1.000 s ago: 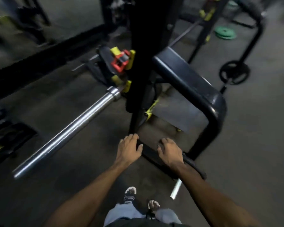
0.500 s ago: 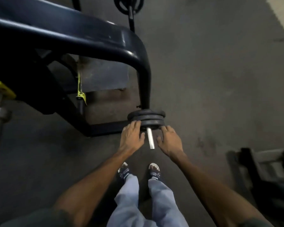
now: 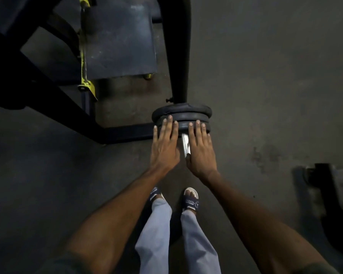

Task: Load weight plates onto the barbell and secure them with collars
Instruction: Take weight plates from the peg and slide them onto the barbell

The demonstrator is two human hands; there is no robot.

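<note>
A stack of black weight plates (image 3: 183,113) sits on a short chrome storage peg (image 3: 185,144) at the foot of a black rack post (image 3: 177,56). My left hand (image 3: 164,147) lies flat on the nearest plate, left of the peg, fingers spread. On the right of the peg, my right hand (image 3: 201,149) presses the same plate the same way. Both palms face the plate; neither hand curls around its rim. The barbell is out of view.
A black frame rail (image 3: 38,84) runs diagonally at left, with a yellow bracket (image 3: 86,84) and a grey floor plate (image 3: 119,40) behind it. Dark equipment (image 3: 333,194) stands at the right edge. My sandalled feet (image 3: 174,198) are just below the hands on the dark floor.
The view has swung down from the barbell sleeve and rack to the plate stack. Both hands have stayed on the front plate, with the fingers now stretched flatter across it.
</note>
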